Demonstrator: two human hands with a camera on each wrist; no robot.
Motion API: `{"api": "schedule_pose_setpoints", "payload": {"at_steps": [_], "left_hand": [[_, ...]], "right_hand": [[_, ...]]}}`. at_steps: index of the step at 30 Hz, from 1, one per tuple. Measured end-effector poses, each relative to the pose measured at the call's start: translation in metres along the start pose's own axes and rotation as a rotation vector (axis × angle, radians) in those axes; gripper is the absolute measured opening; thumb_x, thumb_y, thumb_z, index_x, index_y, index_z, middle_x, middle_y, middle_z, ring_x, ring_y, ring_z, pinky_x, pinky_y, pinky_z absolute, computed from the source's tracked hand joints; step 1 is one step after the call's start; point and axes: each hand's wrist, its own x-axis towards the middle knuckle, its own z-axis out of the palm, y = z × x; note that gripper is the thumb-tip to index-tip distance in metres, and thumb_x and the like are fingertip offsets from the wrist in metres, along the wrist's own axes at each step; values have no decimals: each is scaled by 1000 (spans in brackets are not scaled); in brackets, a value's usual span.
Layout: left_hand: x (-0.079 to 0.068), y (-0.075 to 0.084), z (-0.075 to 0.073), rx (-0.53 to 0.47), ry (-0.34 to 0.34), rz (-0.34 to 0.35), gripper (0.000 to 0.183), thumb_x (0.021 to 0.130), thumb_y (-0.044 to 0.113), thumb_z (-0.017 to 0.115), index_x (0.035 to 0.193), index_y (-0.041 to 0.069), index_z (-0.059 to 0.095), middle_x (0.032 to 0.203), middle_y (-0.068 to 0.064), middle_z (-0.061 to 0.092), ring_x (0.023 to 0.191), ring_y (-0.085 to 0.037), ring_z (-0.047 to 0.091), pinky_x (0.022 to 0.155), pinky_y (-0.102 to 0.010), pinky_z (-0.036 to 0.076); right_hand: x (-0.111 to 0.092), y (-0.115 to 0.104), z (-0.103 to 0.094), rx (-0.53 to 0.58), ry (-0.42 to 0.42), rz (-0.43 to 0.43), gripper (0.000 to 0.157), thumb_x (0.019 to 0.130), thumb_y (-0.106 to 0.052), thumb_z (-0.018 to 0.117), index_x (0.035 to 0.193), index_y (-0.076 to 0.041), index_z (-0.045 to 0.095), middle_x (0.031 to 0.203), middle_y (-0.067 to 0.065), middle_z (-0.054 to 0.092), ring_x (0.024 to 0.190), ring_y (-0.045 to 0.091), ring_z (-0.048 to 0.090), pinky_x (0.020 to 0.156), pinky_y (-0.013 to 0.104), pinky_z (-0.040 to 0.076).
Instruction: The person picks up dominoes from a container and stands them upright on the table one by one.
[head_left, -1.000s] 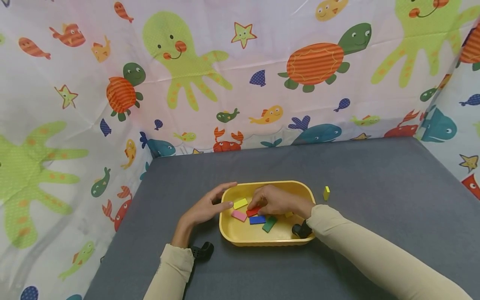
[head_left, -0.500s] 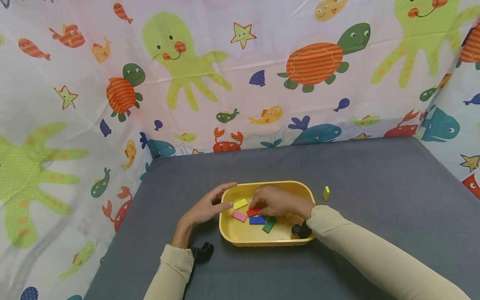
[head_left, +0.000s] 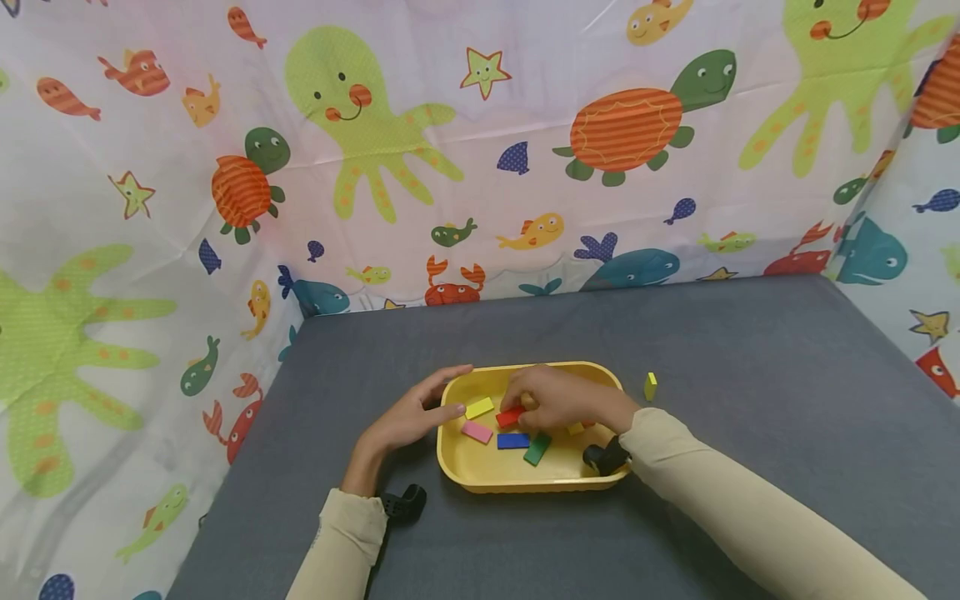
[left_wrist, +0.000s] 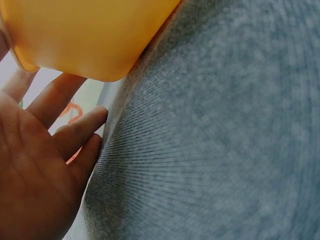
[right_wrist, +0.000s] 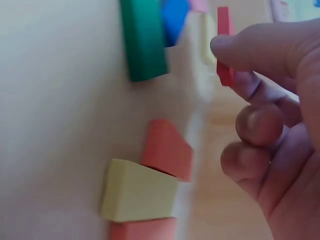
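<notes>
My right hand is inside a yellow plastic tub, pinching a small red block between thumb and fingertip. In the right wrist view that red block stands on edge in the pinch, the other fingers curled below. My left hand lies at the tub's left end, thumb over the rim and the other fingers extended along the outside. Around the red block lie a yellow block, a pink block, a blue block and a green block.
A yellow block stands on end on the grey cloth, right of the tub. Under my right wrist, a pale yellow block sits between orange-red blocks. A sea-animal curtain hangs behind.
My right hand has shifted slightly right, and the red block in its pinch has tilted up a little. The left hand stays at the tub's rim.
</notes>
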Motion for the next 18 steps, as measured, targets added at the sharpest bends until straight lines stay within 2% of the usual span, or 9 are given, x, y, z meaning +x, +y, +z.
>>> {"api": "schedule_pose_setpoints", "payload": {"at_steps": [3, 7, 11, 18], "left_hand": [[-1, 0, 0, 0, -2, 2, 59, 98, 31, 67, 151, 42, 43, 152, 6, 50, 130, -23, 54, 112, -52, 45], [-2, 1, -1, -4, -6, 1, 59, 97, 35, 67, 150, 45, 42, 154, 5, 49, 131, -24, 53, 113, -53, 44], [-2, 1, 0, 2, 0, -5, 59, 98, 32, 67, 150, 45, 42, 154, 4, 49, 132, -25, 53, 114, -54, 43], [-1, 1, 1, -5, 1, -4, 60, 99, 28, 66, 151, 43, 42, 155, 4, 48, 132, -25, 53, 114, -55, 43]], "right_hand": [[-6, -2, -8, 61, 26, -30, 27, 91, -13, 76, 116, -20, 78, 104, -6, 70, 86, 15, 58, 75, 26, 52], [-16, -1, -19, 116, 73, -37, 27, 91, -14, 76, 116, -21, 77, 104, -2, 68, 71, 17, 53, 58, 22, 42], [-29, 1, -31, 147, 129, -18, 27, 91, -13, 76, 117, -22, 77, 104, -2, 67, 65, 18, 50, 57, 22, 39], [-55, 6, -53, 175, 228, 21, 28, 92, -16, 76, 118, -24, 76, 103, -2, 67, 64, 19, 48, 56, 23, 39]]}}
